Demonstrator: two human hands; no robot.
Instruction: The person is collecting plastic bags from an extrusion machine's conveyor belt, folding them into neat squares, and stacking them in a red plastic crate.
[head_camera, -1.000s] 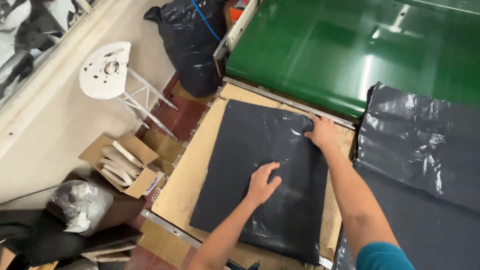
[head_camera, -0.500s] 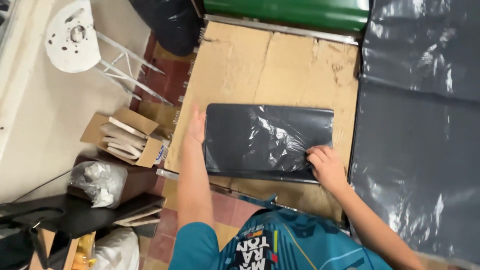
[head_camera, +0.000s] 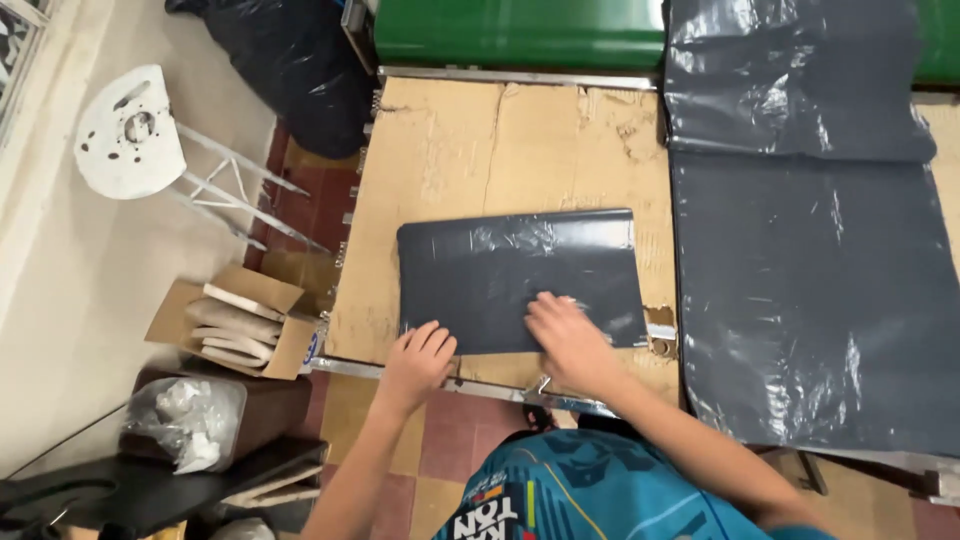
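Observation:
A folded black plastic bag (head_camera: 520, 270) lies flat on the cardboard-covered table (head_camera: 480, 140). My left hand (head_camera: 415, 362) rests at the bag's near left corner, by the table's front edge, fingers spread and touching the plastic. Flat on the bag's near edge right of centre lies my right hand (head_camera: 565, 338), slightly blurred, pressing down on it. Neither hand grips the bag.
A long black plastic sheet (head_camera: 810, 270) covers the table's right side. A green surface (head_camera: 520, 30) lies beyond. On the floor at left stand a white stool (head_camera: 130, 130), an open cardboard box (head_camera: 230, 320), a clear bag (head_camera: 185, 420) and a black sack (head_camera: 290, 60).
My left hand came from the bag's far left edge to its near left corner. The right hand slid left along the near edge. The view shifted.

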